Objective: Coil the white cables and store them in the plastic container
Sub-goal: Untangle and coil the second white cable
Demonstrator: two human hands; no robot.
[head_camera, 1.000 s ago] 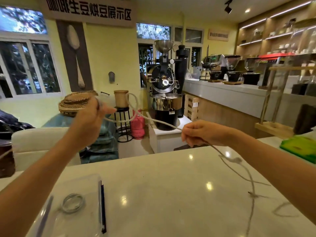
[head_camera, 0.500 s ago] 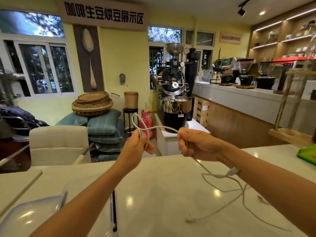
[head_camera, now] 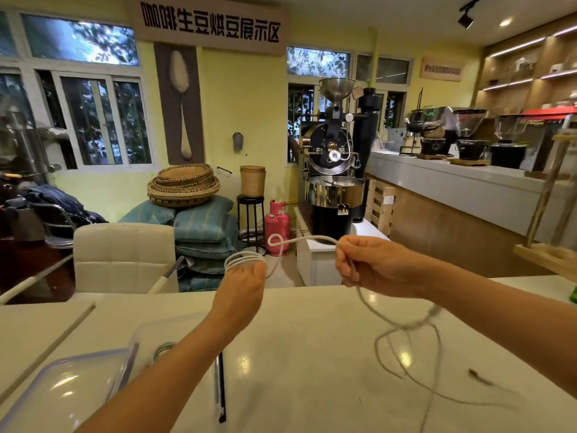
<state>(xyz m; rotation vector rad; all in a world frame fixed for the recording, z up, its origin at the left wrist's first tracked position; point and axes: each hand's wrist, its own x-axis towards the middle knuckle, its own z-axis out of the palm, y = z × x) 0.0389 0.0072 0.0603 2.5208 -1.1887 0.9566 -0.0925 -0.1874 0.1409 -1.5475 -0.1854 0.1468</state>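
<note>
I'm at a pale counter (head_camera: 312,354) in a café. My left hand (head_camera: 242,287) is closed around loops of the cable (head_camera: 304,240); my right hand (head_camera: 371,267) pinches it, the slack trailing blurred onto the counter. The container (head_camera: 175,332) sits under my left forearm, another coil (head_camera: 160,350) inside.

Bare countertop (head_camera: 296,354) between the plastic container (head_camera: 175,332) at left and loose cable (head_camera: 415,348) at right.

Glossy stone-like counter, clear plastic, matt cable

The pale counter (head_camera: 312,354) at lower centre shines with lamp glints; the clear plastic container (head_camera: 137,335) at lower left looks smooth; the white cable (head_camera: 299,240) looks matt.
</note>
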